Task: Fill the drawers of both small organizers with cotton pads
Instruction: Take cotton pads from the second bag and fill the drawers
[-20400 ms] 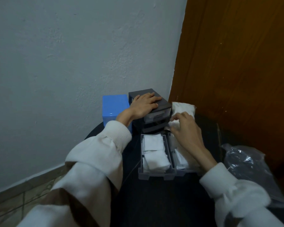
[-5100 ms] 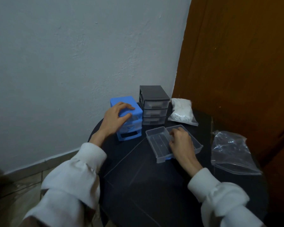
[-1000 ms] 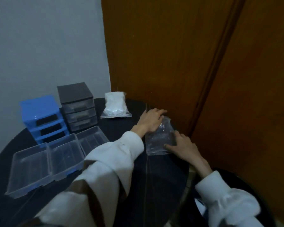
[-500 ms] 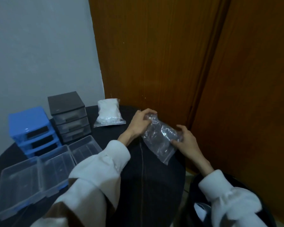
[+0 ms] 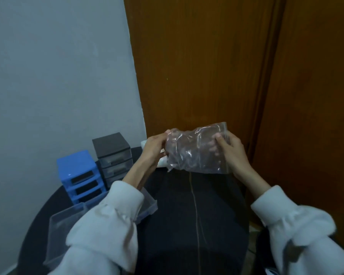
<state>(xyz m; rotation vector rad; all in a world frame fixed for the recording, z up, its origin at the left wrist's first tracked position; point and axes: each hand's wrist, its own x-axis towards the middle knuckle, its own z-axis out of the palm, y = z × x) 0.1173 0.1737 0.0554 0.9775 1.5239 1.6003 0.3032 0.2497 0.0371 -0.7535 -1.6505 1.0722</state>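
A clear plastic bag hangs in the air above the round black table. My left hand grips its left end and my right hand grips its right end. The bag looks see-through, and I cannot tell what is inside. The blue organizer stands at the table's far left with its three drawer slots dark. The dark grey organizer stands beside it with drawers in place. Clear pulled-out drawers lie on the table under my left sleeve. A white bag of cotton pads peeks out behind my left hand.
A brown wooden door rises close behind the table on the right. A pale wall stands behind the organizers. The table's right edge drops off under my right forearm.
Both hands picked the clear bag off the table and raised it, turning it from slanted to level. The view has swung back left, toward the organizers.
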